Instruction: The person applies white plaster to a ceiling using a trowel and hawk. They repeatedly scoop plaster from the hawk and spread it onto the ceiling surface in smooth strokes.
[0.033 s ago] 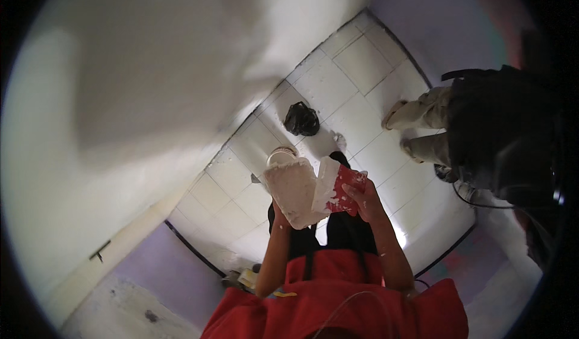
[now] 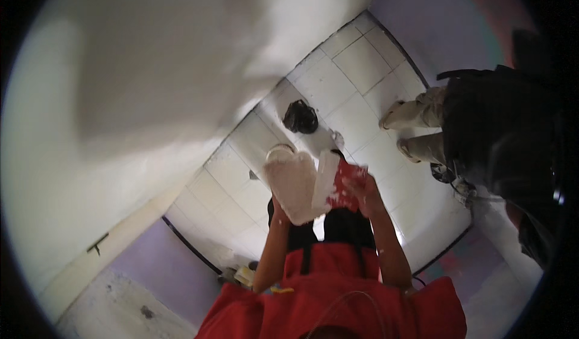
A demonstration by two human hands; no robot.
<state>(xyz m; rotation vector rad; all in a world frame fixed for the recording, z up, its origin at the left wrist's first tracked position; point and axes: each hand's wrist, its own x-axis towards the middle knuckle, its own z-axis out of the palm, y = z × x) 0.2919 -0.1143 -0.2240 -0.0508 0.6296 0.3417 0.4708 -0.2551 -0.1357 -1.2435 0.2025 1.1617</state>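
A pale, roughly rectangular board [image 2: 292,185], coated in plaster, is in my left hand [image 2: 279,211]. That hand is mostly hidden beneath and behind the board. My right hand [image 2: 365,192] grips a red plastic spreader [image 2: 345,188] with white plaster along its left side and specks on its red face. The spreader's plastered side lies against or just above the board's right edge; I cannot tell whether they touch. Both tools are in front of my body, above my dark trousers. Behind the board's far edge, a round white bucket [image 2: 280,150] partly shows on the floor.
A black plastic bag [image 2: 300,117] sits on the tiled floor [image 2: 356,62] beyond the bucket. Along the left runs a large pale wall [image 2: 151,86]. To the right stands another person [image 2: 494,134] in dark clothing and light boots. Several small items [image 2: 244,275] lie near the wall behind my left arm.
The view has shifted very slightly. My right hand and the spreader look a little blurred now; both hands keep the same hold.
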